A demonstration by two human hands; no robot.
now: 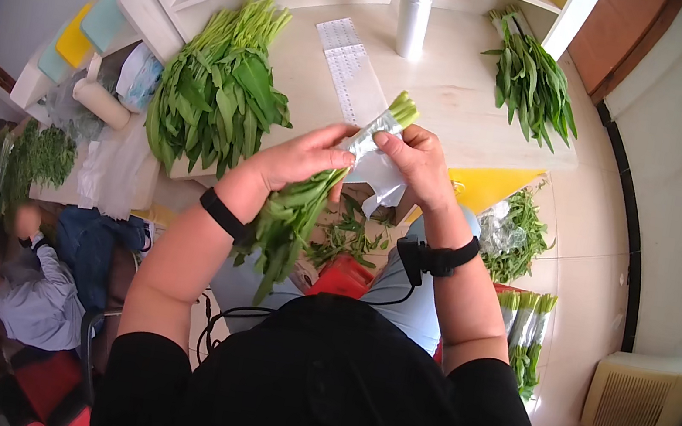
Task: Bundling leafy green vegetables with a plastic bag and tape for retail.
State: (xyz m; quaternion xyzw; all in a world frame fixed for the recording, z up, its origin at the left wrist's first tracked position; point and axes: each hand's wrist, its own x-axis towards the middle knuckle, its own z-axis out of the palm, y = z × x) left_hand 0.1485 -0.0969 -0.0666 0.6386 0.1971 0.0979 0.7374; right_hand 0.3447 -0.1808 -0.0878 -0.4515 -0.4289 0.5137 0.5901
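Both my hands hold one bundle of leafy green vegetable (293, 226), its cut stem ends up and away from me, its leaves hanging over my lap. Clear plastic film (373, 137) is wrapped around the stems. My left hand (307, 152) grips the bundle just below the film. My right hand (418, 162) presses its thumb on the film near the stem ends, and a loose flap of film (385, 194) hangs beneath it. Beyond, on the table (442, 109), a large pile of the same greens (220, 89) lies left and a smaller bunch (533, 76) right.
A roll of clear film (413, 19) stands at the table's back, near printed label sheets (346, 65). Wrapped bundles (522, 336) and loose greens (517, 229) are low at my right. Fallen leaves (351, 231) lie below the table edge. Another person (37, 300) sits at left.
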